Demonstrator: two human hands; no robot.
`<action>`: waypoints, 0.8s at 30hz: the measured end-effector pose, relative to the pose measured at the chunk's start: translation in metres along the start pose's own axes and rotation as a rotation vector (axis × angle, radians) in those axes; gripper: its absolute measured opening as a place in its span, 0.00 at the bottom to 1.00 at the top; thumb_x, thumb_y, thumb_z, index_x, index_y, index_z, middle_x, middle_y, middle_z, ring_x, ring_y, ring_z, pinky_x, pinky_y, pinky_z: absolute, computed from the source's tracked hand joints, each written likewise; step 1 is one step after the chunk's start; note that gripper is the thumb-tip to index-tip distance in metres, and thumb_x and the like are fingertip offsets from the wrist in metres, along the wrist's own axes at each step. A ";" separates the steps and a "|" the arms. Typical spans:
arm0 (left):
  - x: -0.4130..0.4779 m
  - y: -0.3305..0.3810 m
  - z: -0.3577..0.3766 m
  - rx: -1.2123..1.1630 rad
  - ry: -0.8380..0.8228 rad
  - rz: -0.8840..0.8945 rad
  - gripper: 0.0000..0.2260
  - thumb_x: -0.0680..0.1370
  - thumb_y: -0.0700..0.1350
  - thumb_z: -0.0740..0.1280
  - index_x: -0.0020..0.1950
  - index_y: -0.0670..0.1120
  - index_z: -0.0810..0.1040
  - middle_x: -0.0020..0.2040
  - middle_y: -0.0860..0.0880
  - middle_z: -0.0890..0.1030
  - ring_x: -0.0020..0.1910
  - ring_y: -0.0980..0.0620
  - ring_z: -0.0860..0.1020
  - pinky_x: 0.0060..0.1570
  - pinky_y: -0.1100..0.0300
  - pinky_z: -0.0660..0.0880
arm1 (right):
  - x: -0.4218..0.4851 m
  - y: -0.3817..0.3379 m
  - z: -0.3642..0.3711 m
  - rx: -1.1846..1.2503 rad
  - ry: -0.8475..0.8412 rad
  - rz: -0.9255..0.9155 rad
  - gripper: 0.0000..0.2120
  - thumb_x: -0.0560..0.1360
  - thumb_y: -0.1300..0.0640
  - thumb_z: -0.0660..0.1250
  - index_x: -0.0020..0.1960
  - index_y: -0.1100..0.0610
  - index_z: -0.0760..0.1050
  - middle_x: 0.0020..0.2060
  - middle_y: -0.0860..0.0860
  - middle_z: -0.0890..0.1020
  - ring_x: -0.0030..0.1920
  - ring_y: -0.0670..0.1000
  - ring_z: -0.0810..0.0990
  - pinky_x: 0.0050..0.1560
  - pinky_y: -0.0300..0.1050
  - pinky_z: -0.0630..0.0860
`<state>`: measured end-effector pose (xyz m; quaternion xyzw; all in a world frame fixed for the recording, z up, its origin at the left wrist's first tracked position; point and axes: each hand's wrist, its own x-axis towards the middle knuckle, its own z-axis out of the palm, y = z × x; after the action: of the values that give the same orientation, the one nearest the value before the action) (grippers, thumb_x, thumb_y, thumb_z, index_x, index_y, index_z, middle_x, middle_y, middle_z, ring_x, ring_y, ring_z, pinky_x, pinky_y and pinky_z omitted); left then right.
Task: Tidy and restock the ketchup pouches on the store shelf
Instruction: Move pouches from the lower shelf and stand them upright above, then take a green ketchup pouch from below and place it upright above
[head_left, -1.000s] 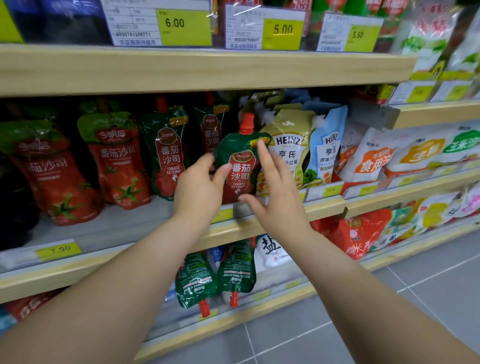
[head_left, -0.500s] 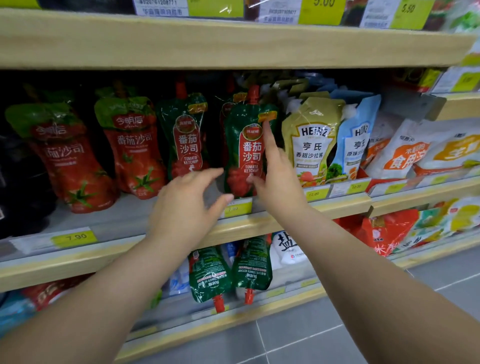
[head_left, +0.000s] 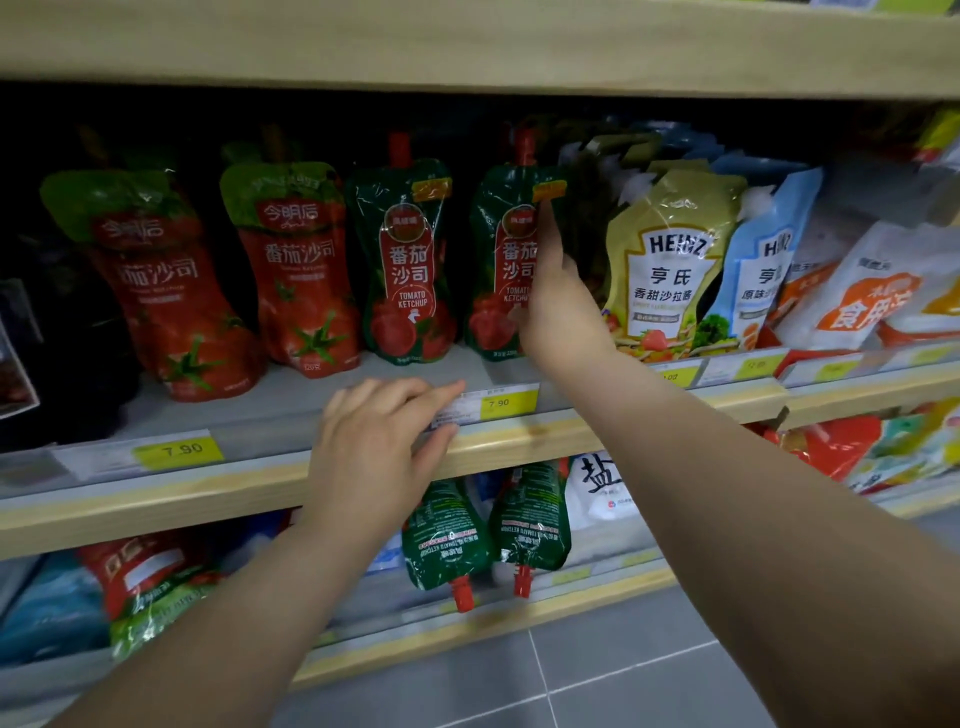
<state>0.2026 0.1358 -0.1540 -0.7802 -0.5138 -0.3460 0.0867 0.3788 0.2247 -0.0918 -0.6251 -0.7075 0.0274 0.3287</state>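
Note:
Two green tomato ketchup pouches with red spouts stand upright on the middle shelf (head_left: 208, 501), one (head_left: 410, 260) left of the other (head_left: 496, 249). My right hand (head_left: 558, 312) lies flat against the right pouch's right edge, index finger pointing up, thumb on its lower front. My left hand (head_left: 382, 441) is open, fingers spread over the shelf lip beside a 7.90 price tag (head_left: 501, 402), holding nothing. Two red ketchup pouches (head_left: 150, 291) (head_left: 301, 270) stand further left. On the shelf below, two green ketchup pouches (head_left: 447, 535) (head_left: 530, 519) lie spout-down.
Olive (head_left: 670, 260) and blue (head_left: 769, 265) Heinz pouches crowd the right side of the middle shelf, with white bags beyond. A wooden shelf board (head_left: 467, 47) hangs close overhead. A white salt bag (head_left: 597, 488) sits below. Grey floor tiles (head_left: 597, 675) lie underneath.
My left hand has let go of the right green pouch and dropped to the shelf lip. The pouch now stands further back on the shelf, my right hand still against it.

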 end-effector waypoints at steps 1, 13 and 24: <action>0.000 0.000 0.000 0.002 0.004 0.004 0.16 0.73 0.46 0.72 0.61 0.51 0.80 0.47 0.52 0.81 0.46 0.47 0.77 0.46 0.56 0.64 | 0.002 -0.001 0.000 -0.013 -0.003 0.000 0.45 0.73 0.70 0.64 0.76 0.54 0.36 0.68 0.65 0.64 0.48 0.62 0.79 0.46 0.54 0.77; -0.008 0.003 -0.001 -0.038 0.063 0.067 0.14 0.74 0.47 0.71 0.59 0.48 0.80 0.56 0.49 0.81 0.56 0.43 0.74 0.58 0.49 0.66 | -0.085 0.009 -0.014 0.100 0.213 -0.303 0.24 0.75 0.60 0.65 0.68 0.62 0.66 0.59 0.58 0.76 0.59 0.56 0.73 0.59 0.47 0.70; -0.110 0.005 0.015 -0.180 -0.053 0.058 0.11 0.74 0.47 0.71 0.56 0.48 0.80 0.50 0.48 0.81 0.48 0.44 0.77 0.53 0.54 0.70 | -0.202 0.047 0.078 -0.008 -0.439 -0.323 0.40 0.65 0.58 0.75 0.73 0.56 0.62 0.71 0.61 0.65 0.69 0.61 0.64 0.68 0.53 0.61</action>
<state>0.1888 0.0597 -0.2332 -0.8082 -0.4600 -0.3674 0.0127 0.3811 0.0819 -0.2612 -0.4847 -0.8524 0.1066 0.1648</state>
